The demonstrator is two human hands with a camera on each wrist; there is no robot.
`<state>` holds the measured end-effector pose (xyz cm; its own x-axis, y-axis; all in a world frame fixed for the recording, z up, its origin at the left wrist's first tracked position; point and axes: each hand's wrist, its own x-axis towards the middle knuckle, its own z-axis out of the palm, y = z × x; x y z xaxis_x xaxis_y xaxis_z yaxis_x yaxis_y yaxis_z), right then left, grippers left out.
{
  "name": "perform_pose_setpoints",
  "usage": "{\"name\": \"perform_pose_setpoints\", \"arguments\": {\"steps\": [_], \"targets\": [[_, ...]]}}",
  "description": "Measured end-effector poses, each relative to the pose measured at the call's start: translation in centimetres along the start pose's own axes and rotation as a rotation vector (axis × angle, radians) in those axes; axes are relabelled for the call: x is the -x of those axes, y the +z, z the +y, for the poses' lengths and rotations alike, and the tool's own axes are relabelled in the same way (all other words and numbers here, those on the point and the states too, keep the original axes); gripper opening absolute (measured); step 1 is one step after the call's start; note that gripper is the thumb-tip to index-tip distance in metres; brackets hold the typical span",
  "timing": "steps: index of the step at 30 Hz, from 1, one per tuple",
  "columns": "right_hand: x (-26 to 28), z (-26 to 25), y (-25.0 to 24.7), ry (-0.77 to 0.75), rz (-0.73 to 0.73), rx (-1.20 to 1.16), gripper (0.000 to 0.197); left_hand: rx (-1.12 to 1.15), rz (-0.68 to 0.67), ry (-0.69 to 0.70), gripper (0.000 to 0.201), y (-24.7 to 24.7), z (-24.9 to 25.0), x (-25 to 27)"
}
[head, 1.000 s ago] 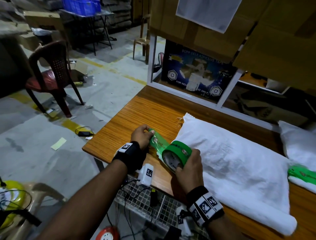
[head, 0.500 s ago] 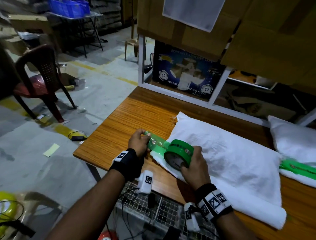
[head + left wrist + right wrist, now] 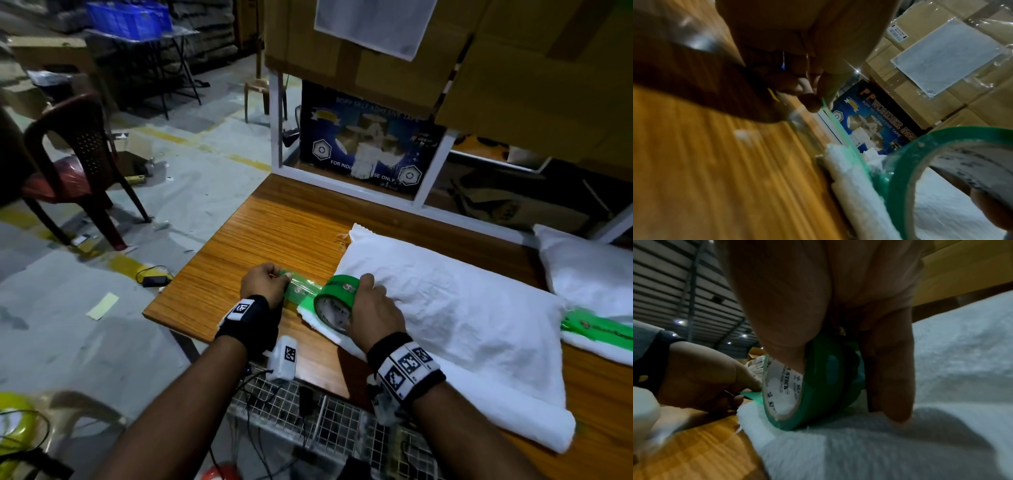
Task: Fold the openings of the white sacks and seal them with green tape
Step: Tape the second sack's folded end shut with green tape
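A filled white sack (image 3: 445, 318) lies across the wooden table (image 3: 281, 236), its folded opening (image 3: 318, 322) at the left near the front edge. My right hand (image 3: 371, 308) grips the green tape roll (image 3: 337, 301), which stands on the fold (image 3: 760, 417); the roll (image 3: 818, 386) has my thumb through its core. My left hand (image 3: 263, 284) pinches the free end of the tape strip (image 3: 301, 291) just left of the sack, above the table. The strip (image 3: 840, 129) runs taut from my fingers to the roll (image 3: 920, 162).
A second white sack (image 3: 592, 274) sealed with green tape (image 3: 596, 329) lies at the right. Cardboard boxes (image 3: 513, 68) and a blue tape carton (image 3: 370, 150) stand behind the table. A red chair (image 3: 72, 171) is on the floor at left, a wire basket (image 3: 325, 428) below the front edge.
The roll has come down from above the table onto the sack's fold and shifted right. The strip between my two hands has become longer.
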<state>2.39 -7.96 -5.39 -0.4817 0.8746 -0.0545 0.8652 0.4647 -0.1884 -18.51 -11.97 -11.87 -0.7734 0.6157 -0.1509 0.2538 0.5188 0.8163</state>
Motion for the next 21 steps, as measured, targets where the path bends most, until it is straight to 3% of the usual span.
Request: {"name": "perform_pose_setpoints", "arguments": {"steps": [6,9,10,12,15,16,18,21], "targets": [[-1.7,-1.1,-0.8,0.011,-0.088,0.026,0.05,-0.095,0.008,-0.079,0.024,-0.8,1.0,0.2],[-2.0,-1.4,-0.7,0.015,-0.1,0.03,0.053,-0.029,0.178,-0.14,0.058,-2.4,1.7,0.3],[-2.0,-1.5,-0.7,0.018,-0.104,0.022,0.053,-0.049,0.218,-0.08,0.059,-3.3,2.0,0.5],[-2.1,-1.6,-0.6,0.022,-0.111,0.0,0.054,-0.149,0.217,0.164,0.039,-4.3,2.3,1.3],[-2.2,-1.4,-0.7,0.026,-0.125,-0.036,0.056,-0.355,-0.137,0.548,0.028,-3.5,1.6,4.1],[-2.2,-1.2,-0.7,0.024,-0.123,-0.043,0.056,-0.424,-0.261,0.583,0.033,-2.8,1.1,5.0],[-1.9,-0.6,-0.6,0.011,-0.108,-0.048,0.053,-0.547,-0.372,0.584,0.047,-1.7,-0.2,5.9],[-1.1,0.6,-0.2,-0.017,-0.058,-0.103,0.051,-0.69,-0.313,0.656,0.047,-1.0,-0.8,6.5]]}}
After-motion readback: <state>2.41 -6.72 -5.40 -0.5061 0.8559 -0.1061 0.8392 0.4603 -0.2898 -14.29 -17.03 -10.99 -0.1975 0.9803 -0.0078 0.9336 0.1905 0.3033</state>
